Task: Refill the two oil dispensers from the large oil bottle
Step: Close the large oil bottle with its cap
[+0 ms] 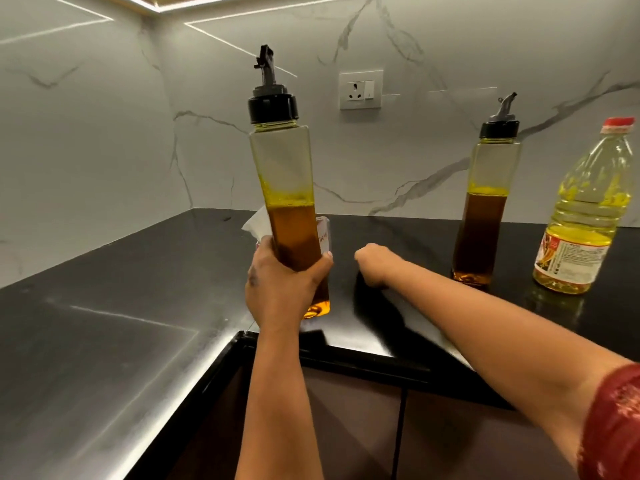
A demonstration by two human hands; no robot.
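Observation:
My left hand [280, 285] grips the lower part of a tall clear oil dispenser [284, 178] with a black pour-spout cap, holding it upright just above the counter; amber oil fills about half of it. My right hand [372, 263] rests on the counter beside it, fingers curled in with nothing visible in them. A second dispenser [485, 216], also about half full and capped, stands on the black counter to the right. The large oil bottle [585, 216] with a red cap and yellow oil stands at the far right.
The black L-shaped counter [121, 306] meets marble walls in a corner. A white paper or tissue and a small clear container [323, 237] sit behind the held dispenser. A wall socket [360, 90] is on the back wall. The counter edge [346, 355] runs below my hands.

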